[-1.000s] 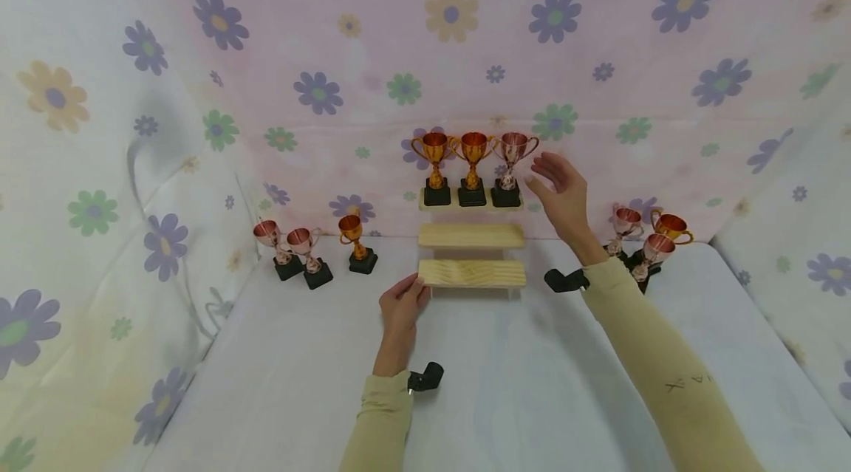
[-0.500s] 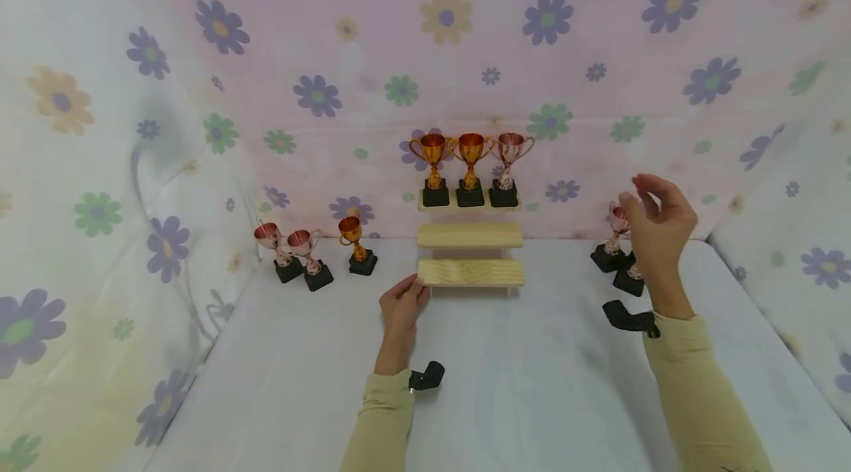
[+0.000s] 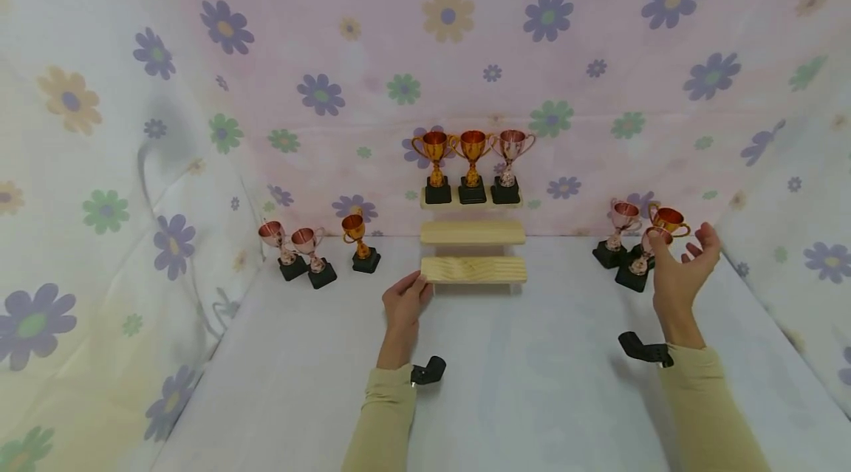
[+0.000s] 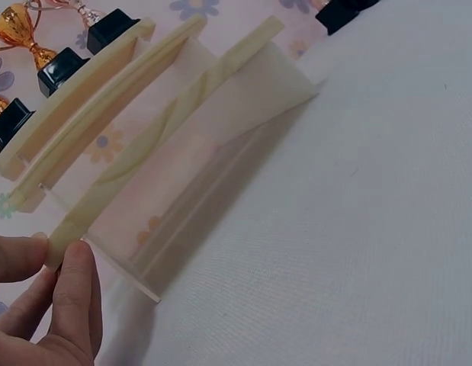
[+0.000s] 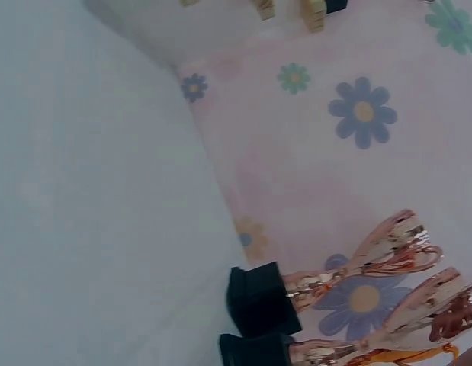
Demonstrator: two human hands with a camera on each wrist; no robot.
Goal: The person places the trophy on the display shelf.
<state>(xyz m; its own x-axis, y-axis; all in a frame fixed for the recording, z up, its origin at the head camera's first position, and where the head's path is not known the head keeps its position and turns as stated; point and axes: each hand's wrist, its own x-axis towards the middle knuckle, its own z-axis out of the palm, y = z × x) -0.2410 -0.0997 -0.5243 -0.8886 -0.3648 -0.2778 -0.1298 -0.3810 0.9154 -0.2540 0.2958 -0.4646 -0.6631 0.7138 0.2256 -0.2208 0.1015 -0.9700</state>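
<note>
At your far left, about ten o'clock from your left hand, three small cups stand on the white tabletop [image 3: 532,383]: two pink cups [image 3: 295,254] side by side and a gold cup [image 3: 357,241] just to their right, each on a black base.

Your left hand [image 3: 405,302] rests at the left end of the lowest step [image 3: 473,269] of the wooden stand [image 3: 472,236]. The left wrist view shows your fingertips [image 4: 72,267] pinching that end of the plank [image 4: 159,145], fingers curled against it. A black camera mount [image 3: 428,371] sticks out at your left wrist.

The stand rises at twelve o'clock in three steps against the flowered backdrop [image 3: 465,51]. The two lower steps are bare wood. The top step carries a row of three cups [image 3: 473,165], two gold and one pink at the right, touching or nearly so.

At your right, three more cups [image 3: 638,243] cluster near the backdrop, two pink and one gold behind. Your right hand [image 3: 678,272] hovers just at their four o'clock side, palm up-turned toward them, fingers spread and loosely bent, holding nothing; the nearest pink cup [image 3: 641,261] sits just beside your fingers. The right wrist view shows two of these pink cups [image 5: 365,282] on their black bases, with no finger round them.
</note>
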